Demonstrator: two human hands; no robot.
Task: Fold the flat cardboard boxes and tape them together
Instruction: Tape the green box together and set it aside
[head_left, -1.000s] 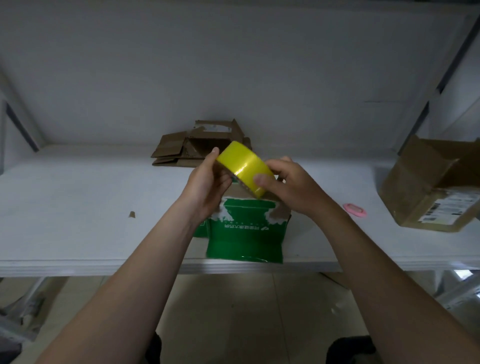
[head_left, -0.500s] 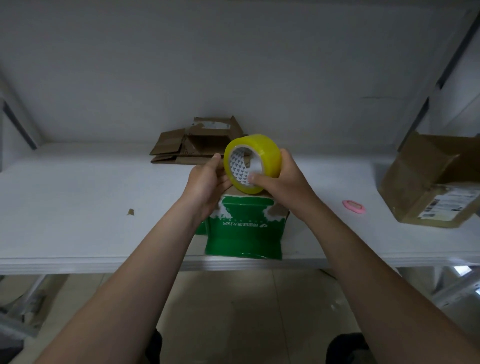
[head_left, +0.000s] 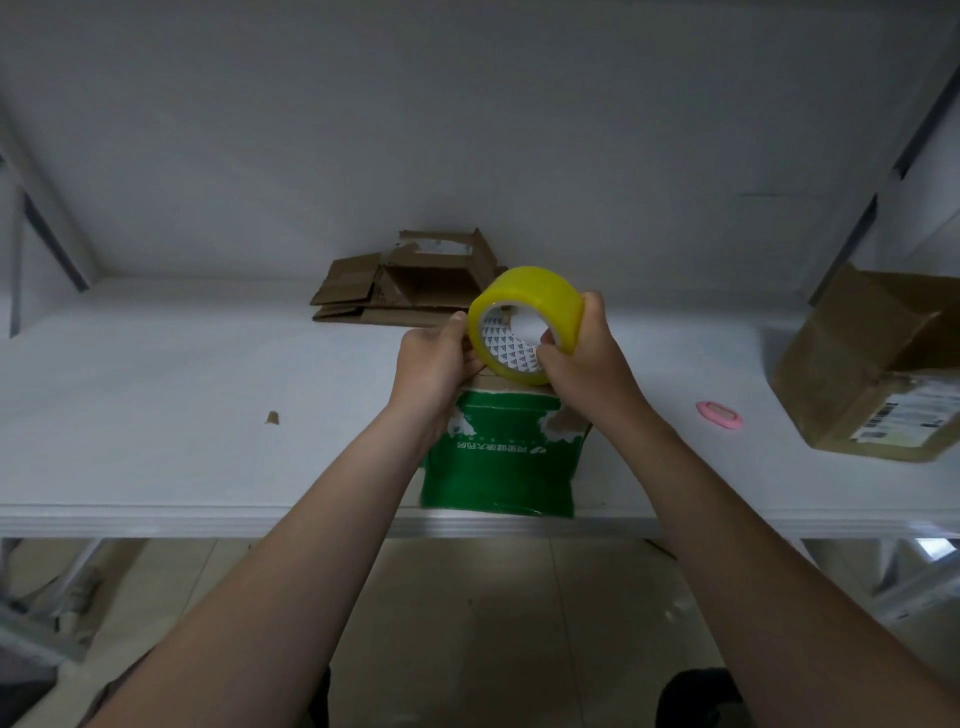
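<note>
With right hand (head_left: 587, 364) gripping the yellow tape roll (head_left: 543, 295) just above the green box (head_left: 498, 460) and left hand (head_left: 434, 361) pinching its rim, locate the free end and peel slowly toward the box top.

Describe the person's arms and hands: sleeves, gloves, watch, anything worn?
Nothing worn shows. The left hand and right hand are bare, with no gloves or rings visible. The left forearm and right forearm are bare down to the bottom edge of the picture, with no sleeve cuff, watch, wristband or marking in view. The upper arms are out of frame.
</note>
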